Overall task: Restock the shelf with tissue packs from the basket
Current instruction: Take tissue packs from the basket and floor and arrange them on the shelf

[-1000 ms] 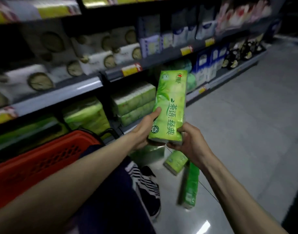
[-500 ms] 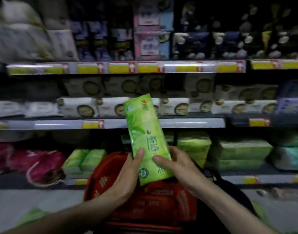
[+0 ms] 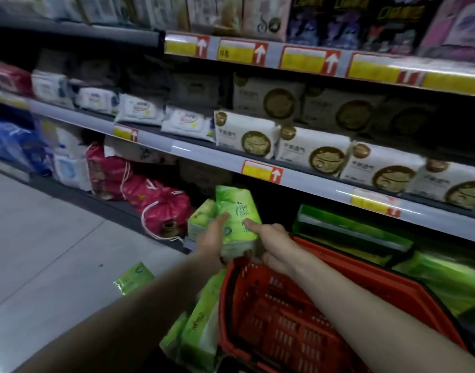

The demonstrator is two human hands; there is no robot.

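Note:
A green tissue pack [image 3: 237, 211] is held between both hands, pointing into the dark gap of the bottom shelf [image 3: 161, 239]. My left hand [image 3: 213, 242] grips its left side and my right hand [image 3: 274, 244] grips its right side, index finger stretched along the wrapper. Another green pack [image 3: 201, 215] lies on the shelf just left of it, touching. The red plastic basket [image 3: 285, 313] sits below my forearms, its inside looking bare. More green packs [image 3: 196, 329] lie on the floor against the basket's left side.
One loose green pack [image 3: 134, 277] lies on the grey floor to the left. Pink drawstring bags [image 3: 161, 207] fill the bottom shelf left of the gap. Large green tissue bundles [image 3: 352, 232] sit to the right. White packs [image 3: 311, 152] line the shelf above.
The view swung left along the aisle and dropped. The green pack went from upright in front of the middle shelf down and forward to the bottom shelf opening, both hands still on it.

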